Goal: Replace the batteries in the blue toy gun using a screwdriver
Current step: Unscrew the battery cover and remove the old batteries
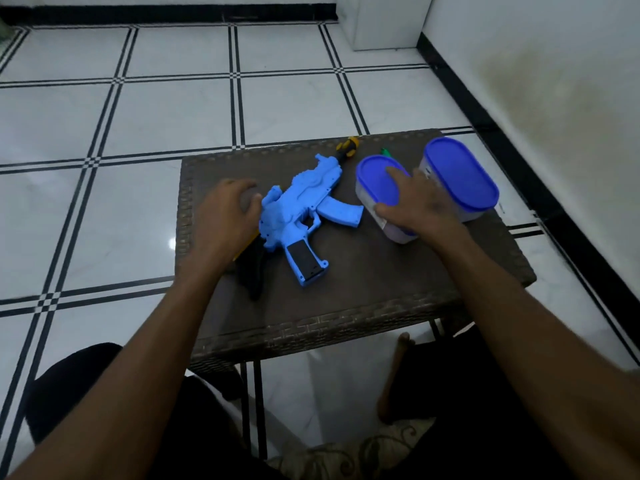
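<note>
The blue toy gun (pixel 298 209) lies flat on the small brown wicker table (pixel 346 299), muzzle toward the far side and its black-panelled grip toward me. My left hand (pixel 225 216) curls at the gun's rear left end, touching it. My right hand (pixel 412 202) grips the nearer blue-lidded plastic container (pixel 377 183), thumb on its front wall and fingers over the lid. A screwdriver with a yellow and black handle (pixel 348 148) lies past the gun's muzzle. A black part with a yellow edge (pixel 251 268) lies under my left wrist.
A second, taller blue-lidded container (pixel 460 178) stands at the table's right rear. Something small and green (pixel 385 152) peeks out behind the nearer container. White tiled floor surrounds the table; a wall runs along the right. My knees are under the table's near edge.
</note>
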Motion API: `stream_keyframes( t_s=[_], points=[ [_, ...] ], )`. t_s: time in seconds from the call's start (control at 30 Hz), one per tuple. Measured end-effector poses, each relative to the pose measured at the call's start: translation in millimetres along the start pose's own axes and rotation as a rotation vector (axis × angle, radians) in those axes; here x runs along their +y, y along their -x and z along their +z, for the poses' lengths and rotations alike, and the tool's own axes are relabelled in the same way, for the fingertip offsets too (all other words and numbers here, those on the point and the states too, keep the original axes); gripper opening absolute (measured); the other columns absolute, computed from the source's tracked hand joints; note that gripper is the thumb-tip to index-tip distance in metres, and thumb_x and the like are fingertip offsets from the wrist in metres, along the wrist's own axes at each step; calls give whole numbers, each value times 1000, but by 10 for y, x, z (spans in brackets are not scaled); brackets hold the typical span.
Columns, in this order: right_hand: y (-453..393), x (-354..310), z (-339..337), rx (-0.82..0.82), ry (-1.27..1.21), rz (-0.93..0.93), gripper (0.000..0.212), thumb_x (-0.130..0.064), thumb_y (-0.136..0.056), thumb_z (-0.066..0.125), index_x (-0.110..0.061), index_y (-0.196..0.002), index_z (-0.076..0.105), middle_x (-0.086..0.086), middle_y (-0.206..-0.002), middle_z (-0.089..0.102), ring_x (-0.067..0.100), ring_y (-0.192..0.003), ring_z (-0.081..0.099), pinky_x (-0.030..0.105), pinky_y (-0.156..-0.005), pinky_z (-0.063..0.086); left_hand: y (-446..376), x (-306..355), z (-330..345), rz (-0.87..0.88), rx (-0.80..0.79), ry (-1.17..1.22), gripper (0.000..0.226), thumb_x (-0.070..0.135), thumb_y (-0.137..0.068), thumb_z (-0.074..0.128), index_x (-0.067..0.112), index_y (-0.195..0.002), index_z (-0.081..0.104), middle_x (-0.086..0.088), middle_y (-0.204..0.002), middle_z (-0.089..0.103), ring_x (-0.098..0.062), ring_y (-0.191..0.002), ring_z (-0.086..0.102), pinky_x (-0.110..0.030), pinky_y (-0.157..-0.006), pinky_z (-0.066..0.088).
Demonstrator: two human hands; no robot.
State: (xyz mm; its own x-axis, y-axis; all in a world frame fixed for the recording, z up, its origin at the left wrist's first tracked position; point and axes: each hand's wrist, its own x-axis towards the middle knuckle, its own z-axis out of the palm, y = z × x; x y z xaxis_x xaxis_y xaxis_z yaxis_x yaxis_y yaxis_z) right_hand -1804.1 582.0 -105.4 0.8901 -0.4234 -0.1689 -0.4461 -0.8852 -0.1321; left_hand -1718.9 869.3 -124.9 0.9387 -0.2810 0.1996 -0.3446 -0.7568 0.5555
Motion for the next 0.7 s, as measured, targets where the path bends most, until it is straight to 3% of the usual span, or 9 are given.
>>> stream_keyframes(
  t_s=[0.23,0.37,0.7],
  points=[
    [478,168,28,27,-86,42,80,-63,-80,62,-29,-148,34,14,-144,40,32,-130,43,44,-100,41,52,286,219,100,-73,20,32,29,-92,54,19,-121,65,-6,-124,61,-26,-114,57,-39,-95,45],
    [943,370,80,33,-169,145,75,-66,-77,63,-34,-140,40,11,-139,40,31,-126,44,45,-100,44,110,374,304,122,-134,-29,33,31,-92,55,21,-123,63,-7,-132,57,-27,-122,53,-44,-98,45],
    [1394,895,43,131,-255,358,72,-59,-76,68,-30,-137,44,13,-133,45,32,-118,50,41,-95,45,233,573,385,139,-156,-97,32,29,-91,56,21,-120,66,-3,-124,62,-26,-112,58,-41,-86,48]
  ],
)
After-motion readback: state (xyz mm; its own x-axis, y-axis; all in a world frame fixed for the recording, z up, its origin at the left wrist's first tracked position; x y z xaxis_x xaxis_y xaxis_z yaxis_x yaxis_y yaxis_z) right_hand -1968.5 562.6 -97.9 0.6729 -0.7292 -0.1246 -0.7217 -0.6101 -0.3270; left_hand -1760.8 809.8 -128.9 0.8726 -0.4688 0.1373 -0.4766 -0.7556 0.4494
